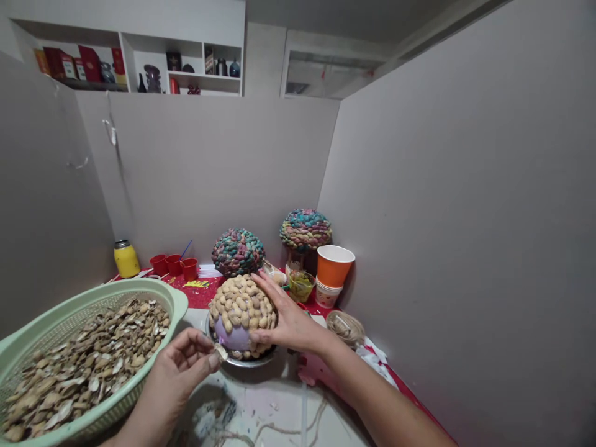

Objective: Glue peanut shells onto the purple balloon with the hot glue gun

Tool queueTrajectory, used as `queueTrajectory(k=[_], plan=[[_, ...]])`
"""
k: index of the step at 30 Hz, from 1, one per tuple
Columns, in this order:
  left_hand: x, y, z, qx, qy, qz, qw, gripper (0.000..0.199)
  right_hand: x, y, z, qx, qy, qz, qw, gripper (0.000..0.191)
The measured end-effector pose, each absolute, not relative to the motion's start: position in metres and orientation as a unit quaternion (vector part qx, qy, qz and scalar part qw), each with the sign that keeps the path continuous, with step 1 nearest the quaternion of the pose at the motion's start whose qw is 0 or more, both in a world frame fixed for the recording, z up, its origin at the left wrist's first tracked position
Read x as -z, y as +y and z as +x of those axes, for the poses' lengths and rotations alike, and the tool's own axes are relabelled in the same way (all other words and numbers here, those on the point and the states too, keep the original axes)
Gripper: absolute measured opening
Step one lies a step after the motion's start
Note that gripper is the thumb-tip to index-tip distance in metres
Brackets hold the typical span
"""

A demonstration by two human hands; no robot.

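Note:
A round ball (242, 305) covered with peanut shells rests in a metal bowl (249, 362). Its lower front left shows a bare purple patch. My right hand (286, 320) is spread over the ball's right side, fingers on top and thumb at the front. Just left of the bowl, my left hand (186, 363) pinches a peanut shell piece (221, 352) between thumb and fingers, close to the purple patch. A green basket (179, 304) full of shell halves (88, 360) stands at the left, beside my left forearm.
Behind stand two painted shell-covered balls (238, 252) (306, 230), red cups (174, 265), a yellow bottle (126, 259), an orange cup (334, 266) and a bowl of yellowish material (300, 285). Twine (345, 328) lies at right. Grey partitions (456, 205) enclose the table.

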State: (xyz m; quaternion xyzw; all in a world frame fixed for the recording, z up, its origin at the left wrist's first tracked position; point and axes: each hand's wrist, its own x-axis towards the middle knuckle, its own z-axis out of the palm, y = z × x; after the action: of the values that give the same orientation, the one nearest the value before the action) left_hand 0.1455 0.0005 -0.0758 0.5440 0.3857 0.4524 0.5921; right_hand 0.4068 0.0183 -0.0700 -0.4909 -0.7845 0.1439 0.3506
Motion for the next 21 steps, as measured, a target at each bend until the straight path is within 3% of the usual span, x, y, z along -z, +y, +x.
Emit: queueTrajectory(k=[10,21], plan=[[0.072,-0.003,0.147,-0.458,0.385,0.540,0.592,0.027,0.066,0.015,0.398,-0.132,-0.747,-0.487,0.432,0.082],[0.062,-0.001,0.148,-0.459,0.396,0.544,0.580,0.028,0.065,0.017,0.399,-0.135,-0.692,-0.509,0.494,0.075]])
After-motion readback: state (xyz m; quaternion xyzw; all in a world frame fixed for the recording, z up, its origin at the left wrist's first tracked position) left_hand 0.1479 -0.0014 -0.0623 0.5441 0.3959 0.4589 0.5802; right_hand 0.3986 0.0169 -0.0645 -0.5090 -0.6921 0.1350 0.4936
